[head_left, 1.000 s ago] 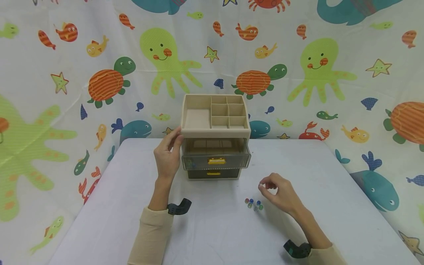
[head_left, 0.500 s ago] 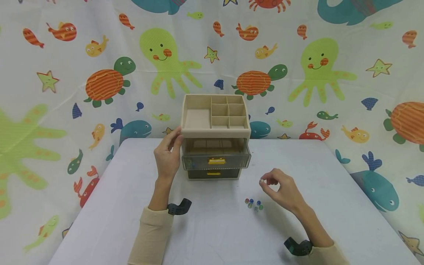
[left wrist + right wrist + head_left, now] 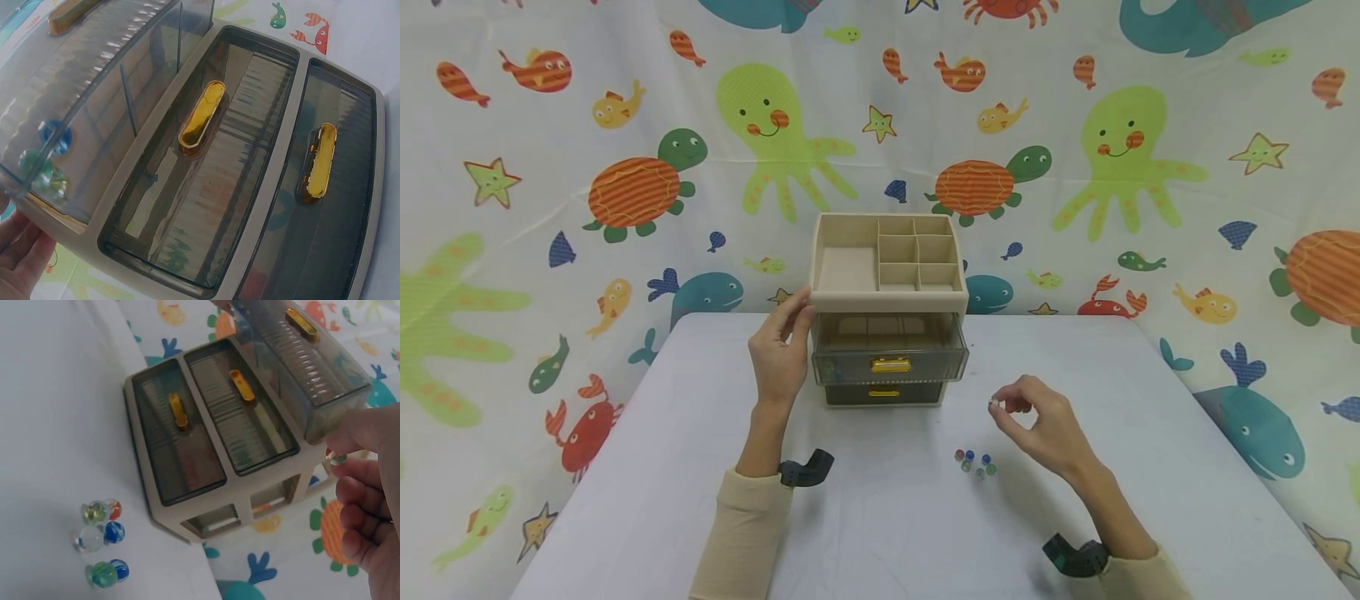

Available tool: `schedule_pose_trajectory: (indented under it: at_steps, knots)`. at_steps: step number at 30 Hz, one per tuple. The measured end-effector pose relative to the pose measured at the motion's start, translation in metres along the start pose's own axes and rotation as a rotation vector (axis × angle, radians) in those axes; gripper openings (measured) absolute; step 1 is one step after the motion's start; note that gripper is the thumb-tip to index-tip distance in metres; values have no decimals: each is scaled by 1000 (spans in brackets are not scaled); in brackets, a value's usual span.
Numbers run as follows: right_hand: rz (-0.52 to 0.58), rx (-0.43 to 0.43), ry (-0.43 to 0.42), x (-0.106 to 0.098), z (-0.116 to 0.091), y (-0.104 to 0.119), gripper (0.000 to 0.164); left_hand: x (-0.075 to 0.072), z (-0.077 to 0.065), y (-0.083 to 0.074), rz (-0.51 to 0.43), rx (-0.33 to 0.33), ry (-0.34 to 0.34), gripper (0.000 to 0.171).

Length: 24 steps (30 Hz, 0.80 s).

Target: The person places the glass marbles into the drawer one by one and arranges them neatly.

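Observation:
A beige desktop drawer organizer [image 3: 889, 302] stands at the table's back, its clear top drawer [image 3: 850, 368] pulled out. Inside that drawer, the left wrist view shows a blue marble [image 3: 56, 136] and green ones [image 3: 37, 164] at one end. My left hand [image 3: 778, 358] rests its fingers against the organizer's left side, near the upper corner. Between thumb and forefinger my right hand [image 3: 1043, 427] pinches a small marble [image 3: 337, 457], partly hidden, with some red showing. It is held above the table, to the right of the organizer. Several marbles [image 3: 986, 459] lie loosely grouped in front of it.
Under the pulled-out drawer are closed drawers with gold handles [image 3: 883, 393]. The organizer's top has open compartments [image 3: 850, 268]. A white cloth covers the table [image 3: 880, 517]; a sea-animal print curtain [image 3: 1045, 50] hangs behind.
My right hand has risen slightly away from the marbles on the table, still pinching its marble. The left hand has stayed at the organizer's side.

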State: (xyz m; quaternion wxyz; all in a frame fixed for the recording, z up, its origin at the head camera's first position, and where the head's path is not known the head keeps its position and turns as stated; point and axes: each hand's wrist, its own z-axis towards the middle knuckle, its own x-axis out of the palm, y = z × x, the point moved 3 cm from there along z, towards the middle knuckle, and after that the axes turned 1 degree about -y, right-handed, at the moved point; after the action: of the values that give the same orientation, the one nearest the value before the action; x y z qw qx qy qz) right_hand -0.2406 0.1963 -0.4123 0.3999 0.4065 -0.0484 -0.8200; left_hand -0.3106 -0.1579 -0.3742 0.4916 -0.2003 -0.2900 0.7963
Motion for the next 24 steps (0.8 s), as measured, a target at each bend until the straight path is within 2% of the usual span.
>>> schedule_pose_trajectory:
  at_steps: [9, 24]
  knots:
    - [18, -2, -28, -4, 5, 5, 22, 0, -1, 2, 4, -1, -1, 30]
    - [51, -31, -69, -14, 27, 21, 21, 0, 0, 1, -13, -5, 2, 30]
